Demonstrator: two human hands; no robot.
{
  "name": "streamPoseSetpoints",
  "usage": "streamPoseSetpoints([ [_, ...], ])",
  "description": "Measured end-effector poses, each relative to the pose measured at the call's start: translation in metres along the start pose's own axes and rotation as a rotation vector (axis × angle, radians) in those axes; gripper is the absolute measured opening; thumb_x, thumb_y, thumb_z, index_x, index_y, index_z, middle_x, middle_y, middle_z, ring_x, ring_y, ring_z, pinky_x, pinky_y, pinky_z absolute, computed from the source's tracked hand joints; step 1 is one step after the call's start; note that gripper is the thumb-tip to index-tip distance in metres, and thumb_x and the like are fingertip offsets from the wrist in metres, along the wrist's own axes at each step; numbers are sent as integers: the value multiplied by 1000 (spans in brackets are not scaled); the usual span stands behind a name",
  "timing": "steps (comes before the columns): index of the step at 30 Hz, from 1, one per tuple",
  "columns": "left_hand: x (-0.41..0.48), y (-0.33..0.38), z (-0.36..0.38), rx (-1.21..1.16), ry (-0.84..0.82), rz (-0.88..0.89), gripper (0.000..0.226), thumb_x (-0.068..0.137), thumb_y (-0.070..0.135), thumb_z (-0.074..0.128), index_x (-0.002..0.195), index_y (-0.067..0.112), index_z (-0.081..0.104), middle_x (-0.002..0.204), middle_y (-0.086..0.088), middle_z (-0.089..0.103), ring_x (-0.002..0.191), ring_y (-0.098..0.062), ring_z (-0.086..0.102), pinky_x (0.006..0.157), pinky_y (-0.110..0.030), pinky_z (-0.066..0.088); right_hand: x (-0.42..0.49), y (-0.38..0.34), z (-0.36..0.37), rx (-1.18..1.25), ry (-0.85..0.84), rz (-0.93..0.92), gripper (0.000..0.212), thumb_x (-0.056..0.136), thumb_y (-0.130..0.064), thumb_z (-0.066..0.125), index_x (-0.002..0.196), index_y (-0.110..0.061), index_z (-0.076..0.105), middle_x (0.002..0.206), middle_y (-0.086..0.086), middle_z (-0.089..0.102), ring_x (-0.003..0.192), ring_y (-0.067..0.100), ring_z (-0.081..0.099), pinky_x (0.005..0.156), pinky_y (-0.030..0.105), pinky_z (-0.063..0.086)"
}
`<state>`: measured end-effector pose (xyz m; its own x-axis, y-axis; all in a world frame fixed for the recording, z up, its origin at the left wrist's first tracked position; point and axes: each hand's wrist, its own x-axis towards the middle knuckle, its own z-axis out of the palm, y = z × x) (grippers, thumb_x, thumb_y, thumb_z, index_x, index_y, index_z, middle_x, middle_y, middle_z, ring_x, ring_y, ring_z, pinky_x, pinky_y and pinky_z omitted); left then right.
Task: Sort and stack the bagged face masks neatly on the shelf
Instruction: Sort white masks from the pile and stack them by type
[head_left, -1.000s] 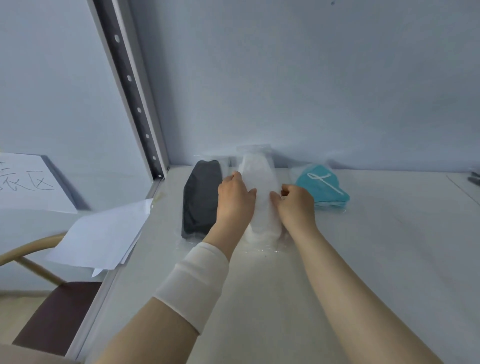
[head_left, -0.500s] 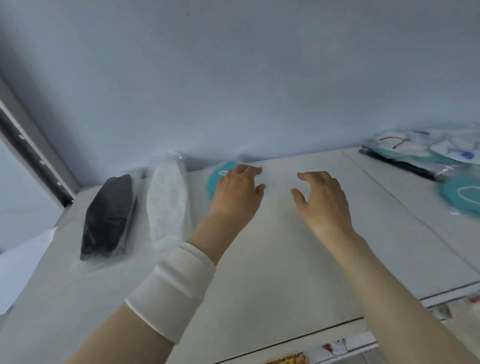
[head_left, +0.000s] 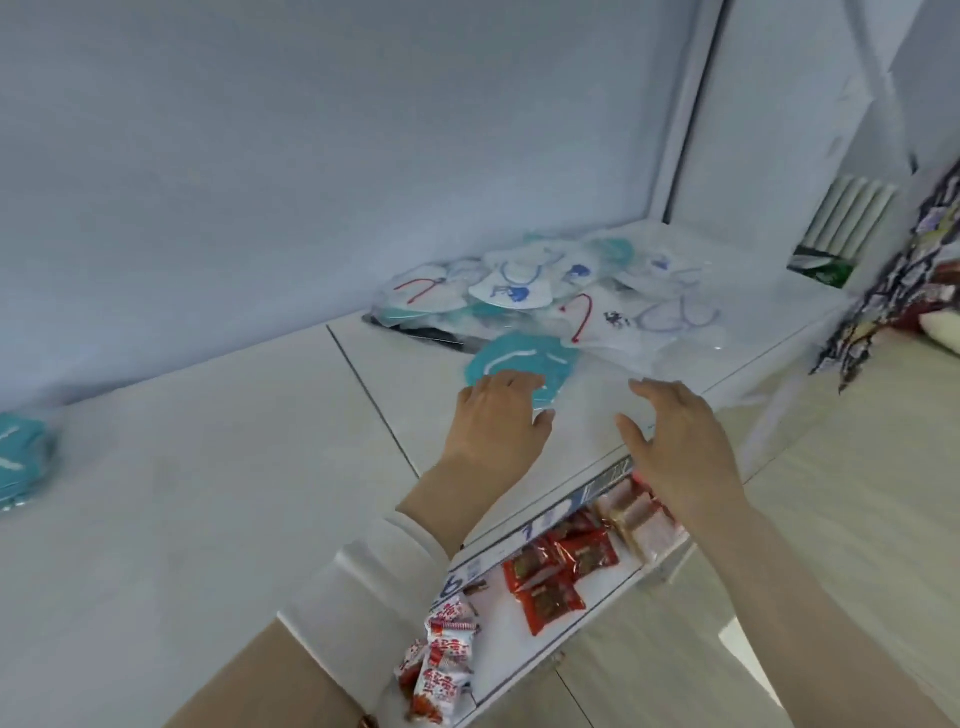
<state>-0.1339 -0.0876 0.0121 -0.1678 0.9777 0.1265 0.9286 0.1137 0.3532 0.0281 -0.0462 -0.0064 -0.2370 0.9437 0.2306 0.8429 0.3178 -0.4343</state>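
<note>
A white shelf fills the lower left and middle of the frame, with a seam running across its top. In the upper right of centre lies a loose pile of bagged masks: clear plastic bags overlapping at all angles, each holding a white mask with red or blue ear loops, and some teal ones underneath. Just in front of that pile, at its lower left, a single teal bagged mask lies flat. The left hand is stretched over its near edge with fingers relaxed and gripping nothing; whether the fingertips touch the bag cannot be told. The right hand is beside it, over the shelf's front edge, fingers spread and loose, also holding nothing. A white cuff wraps the left forearm. At the far left edge sits a small stack of teal masks in bags. Below, the lower shelf holds red snack packets, red-and-white packets and pale packets
</note>
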Motion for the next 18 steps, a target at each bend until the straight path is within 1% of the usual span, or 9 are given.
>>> streamPoseSetpoints([
  [3,33,29,19,13,-28,19,44,97,34,46,139,21,41,140,0,46,131,-20,39,108,-33,24,20,36,-4,70,25,23,44,92,-28,54,133,-14,49,134,9,50,126,28,42,105,35,30],
  [6,69,41,28,-29,28,6,44,97,32,47,139,21,41,140,0,45,131,-20,39,109,-33,24,51,55,-3,91,22,11,45,92,-30,54,135,-16,47,138,5,47,132,23,36,107,30,26],
  [10,111,33,36,-36,97,-39,43,97,32,46,138,23,41,141,2,44,132,-18,37,108,-31,24,100,63,1,146,37,-29,44,89,-30,58,130,-15,52,133,5,52,127,24,43,105,33,32],
  [12,126,26,37,-72,123,-52,44,96,33,48,138,22,42,143,1,42,133,-18,35,109,-30,22,119,63,1,166,38,-40,44,88,-30,60,128,-15,53,131,4,54,124,23,45,103,31,33],
  [15,152,16,38,-155,179,-104,54,94,37,52,142,19,38,148,-2,37,139,-19,29,113,-31,18,150,64,3,195,5,-55,46,88,-34,61,130,-18,51,132,1,52,124,19,45,99,25,33],
  [18,174,-1,38,-179,221,-247,71,90,47,52,148,16,26,156,-6,23,145,-24,15,118,-38,14,179,64,9,251,-12,-75,49,87,-34,62,131,-18,49,133,0,52,124,17,43,98,22,30],
])
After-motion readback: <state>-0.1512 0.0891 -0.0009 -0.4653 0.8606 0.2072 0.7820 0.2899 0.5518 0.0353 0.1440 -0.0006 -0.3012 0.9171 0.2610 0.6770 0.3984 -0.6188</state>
